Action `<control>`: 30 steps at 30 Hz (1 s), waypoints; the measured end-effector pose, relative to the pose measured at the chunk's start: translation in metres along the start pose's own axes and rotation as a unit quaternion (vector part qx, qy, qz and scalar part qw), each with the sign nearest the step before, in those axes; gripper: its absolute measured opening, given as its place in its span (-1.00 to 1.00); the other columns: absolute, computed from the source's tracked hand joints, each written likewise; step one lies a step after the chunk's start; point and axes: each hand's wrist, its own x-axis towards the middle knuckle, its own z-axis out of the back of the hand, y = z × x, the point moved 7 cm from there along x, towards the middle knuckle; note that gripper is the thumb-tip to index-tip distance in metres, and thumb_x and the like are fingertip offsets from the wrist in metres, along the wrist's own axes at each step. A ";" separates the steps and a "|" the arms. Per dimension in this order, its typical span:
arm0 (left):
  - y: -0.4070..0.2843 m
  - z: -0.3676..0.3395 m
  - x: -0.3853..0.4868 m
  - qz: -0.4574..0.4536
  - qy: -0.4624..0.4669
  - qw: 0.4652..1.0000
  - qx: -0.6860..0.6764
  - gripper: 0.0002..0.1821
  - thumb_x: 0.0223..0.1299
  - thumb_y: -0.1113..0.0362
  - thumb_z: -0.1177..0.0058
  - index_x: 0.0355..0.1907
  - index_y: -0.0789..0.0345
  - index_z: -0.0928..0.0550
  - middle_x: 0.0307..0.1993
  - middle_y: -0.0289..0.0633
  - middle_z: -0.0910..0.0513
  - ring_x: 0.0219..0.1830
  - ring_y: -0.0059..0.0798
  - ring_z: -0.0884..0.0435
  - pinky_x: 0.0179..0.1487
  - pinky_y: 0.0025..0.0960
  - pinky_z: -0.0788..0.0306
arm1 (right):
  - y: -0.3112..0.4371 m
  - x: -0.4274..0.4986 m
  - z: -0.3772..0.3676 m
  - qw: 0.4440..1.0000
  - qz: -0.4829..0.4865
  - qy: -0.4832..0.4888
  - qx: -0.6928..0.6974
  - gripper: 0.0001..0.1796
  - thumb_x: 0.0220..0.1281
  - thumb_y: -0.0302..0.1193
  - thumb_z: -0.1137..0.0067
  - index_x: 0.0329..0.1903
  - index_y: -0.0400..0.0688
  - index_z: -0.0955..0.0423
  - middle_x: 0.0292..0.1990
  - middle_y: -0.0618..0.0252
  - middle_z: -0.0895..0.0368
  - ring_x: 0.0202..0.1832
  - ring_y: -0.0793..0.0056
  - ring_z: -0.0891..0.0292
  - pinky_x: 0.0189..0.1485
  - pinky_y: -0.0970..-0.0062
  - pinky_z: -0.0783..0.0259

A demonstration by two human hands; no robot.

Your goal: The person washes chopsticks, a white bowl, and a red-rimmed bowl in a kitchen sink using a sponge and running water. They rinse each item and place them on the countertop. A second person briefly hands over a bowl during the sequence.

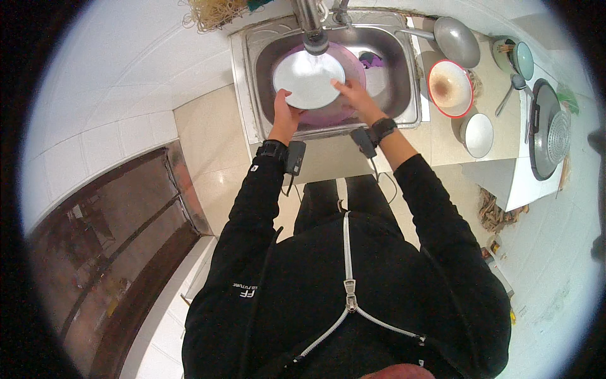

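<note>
Both hands hold a round white plate (pixel 307 83) beneath the faucet (pixel 315 41), with water appearing to fall on its upper face. My left hand (pixel 287 116) grips the lower left of the plate, thumb over the rim and fingers hidden underneath. On the right side of the rim rests the thumb of my right hand (pixel 358 98); its other fingers are partly out of sight. Under the plate a pink-purple plastic basin (pixel 354 61) sits in the stainless steel sink (pixel 400 90). A dark and purple cloth-like item (pixel 371 60) lies at the back right of the sink.
Right of the sink are a metal wok (pixel 457 42), a red-rimmed enamel bowl (pixel 450 88), a white bowl (pixel 478 135), a ladle (pixel 518 82) and a green-lidded pot (pixel 522 60). Farther right sits a dark pan with a perforated metal disc (pixel 559 137). Firewood (pixel 497 211) lies below.
</note>
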 end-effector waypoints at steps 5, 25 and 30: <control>0.025 -0.039 -0.016 0.014 0.079 0.996 -0.043 -0.37 0.01 0.12 0.19 0.21 0.24 -0.22 0.14 -0.14 -0.35 0.13 -0.24 -0.37 0.12 -0.14 -0.28 | 0.002 -0.045 -0.010 0.977 -0.031 0.070 0.199 -0.34 0.07 -0.38 -0.08 0.24 -0.27 -0.08 0.10 0.07 -0.34 0.01 0.15 -0.44 -0.12 0.18 -0.51; -0.067 -0.090 0.030 -0.157 0.046 0.954 0.249 -0.69 0.16 0.26 -0.11 -0.09 0.39 -0.52 -0.19 -0.20 -0.60 -0.23 -0.55 -0.56 -0.17 -0.47 -0.49 | 0.009 0.008 0.026 0.996 0.074 -0.041 0.029 -0.26 -0.12 -0.68 0.17 0.27 -0.23 -0.01 0.10 -0.08 -0.33 0.03 0.04 -0.45 -0.07 0.18 -0.52; -0.064 -0.088 0.030 -0.157 0.078 0.953 0.246 -0.70 0.21 0.29 -0.04 -0.06 0.41 -0.50 -0.19 -0.21 -0.58 -0.19 -0.52 -0.56 -0.12 -0.52 -0.44 | 0.059 -0.014 0.035 0.819 0.261 -0.228 -0.457 -0.25 -0.07 -0.67 0.12 0.30 -0.20 0.00 0.21 -0.26 -0.13 -0.03 -0.05 -0.44 -0.12 0.21 -0.46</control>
